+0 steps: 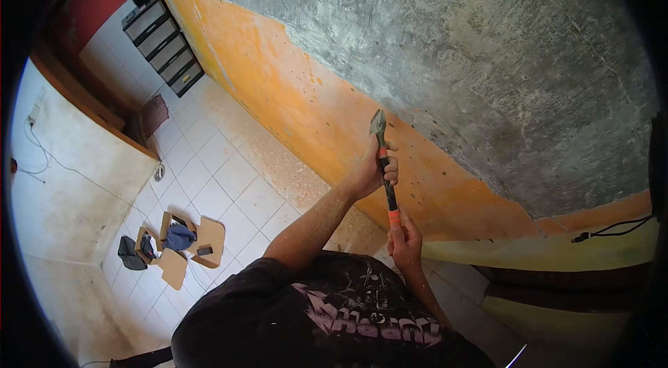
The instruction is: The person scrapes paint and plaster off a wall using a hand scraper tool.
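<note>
A long-handled scraper (388,175) with a metal head and a black and orange-red handle is held in both hands. My left hand (377,169) grips it just below the head, fingers wrapped round the shaft. Lower down, my right hand (405,242) holds the handle's orange-red end. The head points up at the wall, near the border between peeling orange paint (313,101) and bare grey plaster (496,81); whether it touches the wall I cannot tell. Pale specks of dust cling to my left forearm.
Paint chips and dust (276,164) lie on the white floor tiles along the wall's foot. An open cardboard box (211,237) holding dark cloth stands on the floor, a black bag (131,253) beside it. A drawer unit (164,47) stands by the doorway. A black cable (616,228) hangs at right.
</note>
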`<state>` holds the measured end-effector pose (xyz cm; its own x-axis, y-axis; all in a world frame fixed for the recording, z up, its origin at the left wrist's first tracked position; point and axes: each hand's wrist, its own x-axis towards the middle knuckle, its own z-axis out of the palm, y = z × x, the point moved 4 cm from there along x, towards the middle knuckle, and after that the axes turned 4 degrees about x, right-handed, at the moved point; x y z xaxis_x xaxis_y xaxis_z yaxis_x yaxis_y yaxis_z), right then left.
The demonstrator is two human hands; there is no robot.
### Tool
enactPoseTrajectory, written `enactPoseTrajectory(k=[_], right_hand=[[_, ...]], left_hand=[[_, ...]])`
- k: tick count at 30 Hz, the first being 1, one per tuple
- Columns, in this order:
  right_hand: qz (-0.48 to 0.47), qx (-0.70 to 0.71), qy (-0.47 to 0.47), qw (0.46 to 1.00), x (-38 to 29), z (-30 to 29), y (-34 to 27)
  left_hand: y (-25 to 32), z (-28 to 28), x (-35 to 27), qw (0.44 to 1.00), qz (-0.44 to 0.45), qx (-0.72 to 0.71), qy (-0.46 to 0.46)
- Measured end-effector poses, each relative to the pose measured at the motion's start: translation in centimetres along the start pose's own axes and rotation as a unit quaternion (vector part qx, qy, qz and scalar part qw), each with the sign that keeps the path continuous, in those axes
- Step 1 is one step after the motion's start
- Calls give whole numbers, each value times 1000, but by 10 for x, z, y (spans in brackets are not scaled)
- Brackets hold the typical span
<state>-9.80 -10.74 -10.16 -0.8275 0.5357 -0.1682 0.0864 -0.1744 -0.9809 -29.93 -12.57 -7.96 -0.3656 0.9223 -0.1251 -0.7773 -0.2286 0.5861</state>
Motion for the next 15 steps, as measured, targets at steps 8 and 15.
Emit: enactPoseTrajectory(k=[8, 15], right_hand=[[40, 50, -28, 998, -13, -27, -17], [58, 114, -41, 991, -25, -62, -3]], left_hand=[[-33, 39, -10, 998, 31, -56, 13], [-40, 64, -5, 997, 43, -9, 59]])
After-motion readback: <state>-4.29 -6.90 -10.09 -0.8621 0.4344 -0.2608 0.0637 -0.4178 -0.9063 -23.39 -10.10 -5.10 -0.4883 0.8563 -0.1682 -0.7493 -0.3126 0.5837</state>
